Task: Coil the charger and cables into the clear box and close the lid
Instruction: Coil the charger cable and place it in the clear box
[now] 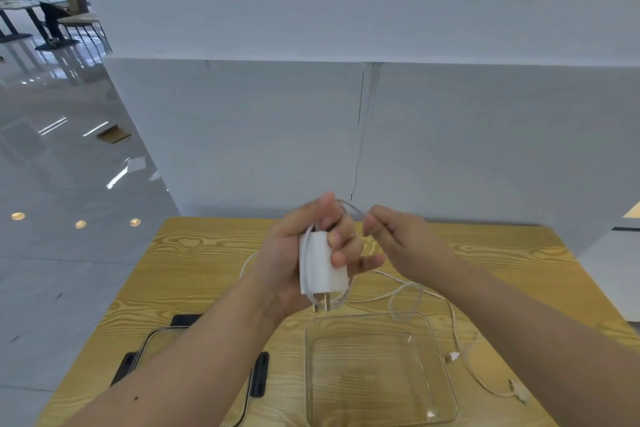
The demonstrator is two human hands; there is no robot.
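— Well, where is the white block-shaped charger point(322, 263)?
— Above the yellow wood-grain counter point(194, 260), clamped in the left hand point(304, 253). The fingers point(341, 239) wrap its far face, the thumb runs up its left side, and its two metal prongs point down toward the counter.
— And the thin white cable point(401, 291)?
— A few turns run lengthwise around the charger. From its top a short loop crosses toward 3 o'clock to the right hand point(398, 239), whose thumb and forefinger are pinched together on the strand.
— The rest of it?
— It trails from under the charger across the counter toward 4 o'clock, passes along the right side of the clear square plastic box point(381, 371), and ends in a small white connector point(519, 392) near the right forearm. A second small plug point(452, 356) lies just beside the box's right rim; I cannot tell which strand it belongs to.
— Where does the box sit?
— At 6 o'clock from the hands, open, nothing visible inside. Its clear lid with black latches point(259, 374) lies flat at 9 o'clock from it, partly hidden under the left forearm.
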